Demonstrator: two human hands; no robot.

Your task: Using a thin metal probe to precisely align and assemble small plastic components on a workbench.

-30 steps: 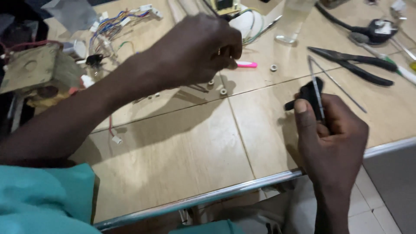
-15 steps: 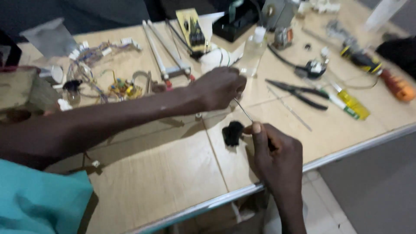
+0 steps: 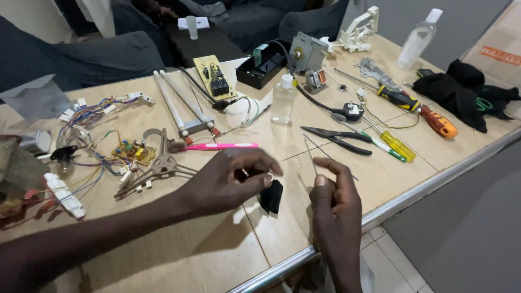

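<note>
The hands meet low over the wooden surface (image 3: 179,255): the left hand (image 3: 228,182) pinches a small ring-like part (image 3: 269,176) just above a small black component (image 3: 271,196), while the right hand (image 3: 336,198) grips a thin metal rod (image 3: 310,154) upright. Black pliers (image 3: 336,138) lie nearby.

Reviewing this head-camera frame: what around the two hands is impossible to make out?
- Left hand: a small pale piece at its fingertips, too small and mostly covered by the fingers to identify.
- Small black part: partly hidden behind the left hand; shape unclear.
- Right hand: pinches a thin wire; its lower end is hidden inside the grip.
- Left forearm: cut off by the frame's left edge.
</note>
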